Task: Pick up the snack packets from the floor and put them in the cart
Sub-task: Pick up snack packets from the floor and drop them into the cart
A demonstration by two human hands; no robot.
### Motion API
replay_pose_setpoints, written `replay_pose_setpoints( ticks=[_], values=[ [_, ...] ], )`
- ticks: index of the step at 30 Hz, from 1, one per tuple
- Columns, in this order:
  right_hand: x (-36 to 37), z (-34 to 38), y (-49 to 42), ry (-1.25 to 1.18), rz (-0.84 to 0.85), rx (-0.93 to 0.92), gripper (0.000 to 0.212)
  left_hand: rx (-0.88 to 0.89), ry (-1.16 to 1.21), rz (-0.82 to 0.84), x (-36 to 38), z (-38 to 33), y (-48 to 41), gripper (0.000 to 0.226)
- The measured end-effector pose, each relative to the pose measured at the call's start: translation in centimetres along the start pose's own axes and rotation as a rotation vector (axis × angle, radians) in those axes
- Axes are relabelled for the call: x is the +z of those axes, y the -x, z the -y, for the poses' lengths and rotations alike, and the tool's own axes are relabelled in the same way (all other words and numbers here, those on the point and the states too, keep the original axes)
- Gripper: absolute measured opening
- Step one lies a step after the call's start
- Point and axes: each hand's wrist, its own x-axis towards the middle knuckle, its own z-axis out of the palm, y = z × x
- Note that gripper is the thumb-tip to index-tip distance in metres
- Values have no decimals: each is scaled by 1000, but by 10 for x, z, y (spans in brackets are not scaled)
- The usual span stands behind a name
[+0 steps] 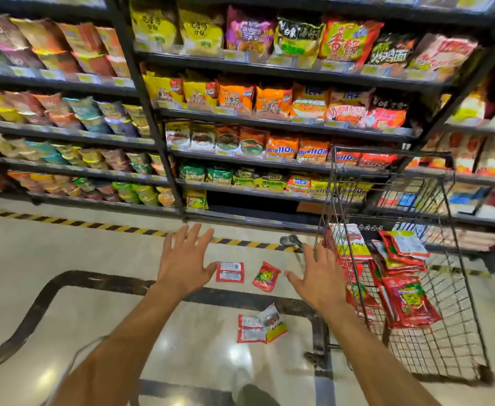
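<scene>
Several red snack packets lie on the glossy floor. One red-and-white packet [230,272] sits just right of my left hand [185,259], and a red-and-green packet [266,276] lies between my hands. Nearer me, a small overlapping pile of packets [260,325] rests on the floor. Both hands are stretched forward with fingers spread and hold nothing. My right hand [319,275] hovers beside the left wall of the black wire cart [445,341]. Inside the cart lie several red packets [407,300].
Tall black shelves [284,68] packed with noodle and snack bags run along the aisle ahead. A yellow-black hazard strip [64,221] marks the floor at the shelf base. The cart's caster wheel [292,241] stands near my right hand. Dark inlay lines cross the floor.
</scene>
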Motion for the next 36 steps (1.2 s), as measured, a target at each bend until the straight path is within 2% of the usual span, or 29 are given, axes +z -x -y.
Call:
replay_pose_setpoints(
  ticks=[10, 15, 21, 26, 31, 36],
  values=[
    [85, 18, -133, -121, 72, 213, 86, 219, -79, 154, 77, 17, -167, 86],
    [123, 13, -203, -208, 167, 354, 84, 333, -78, 225, 106, 19, -265, 84],
    [176, 7, -267, -204, 203, 450, 81, 431, -91, 267, 173, 6, -359, 84],
    [255, -3, -307, -206, 205, 526, 79, 524, -88, 256, 270, -9, -408, 84],
    [397, -22, -348, -234, 271, 630, 75, 568, -33, 246, 429, -18, -447, 83],
    [552, -42, -381, -261, 289, 658, 77, 639, 43, 256, 600, -16, -467, 77]
  ],
)
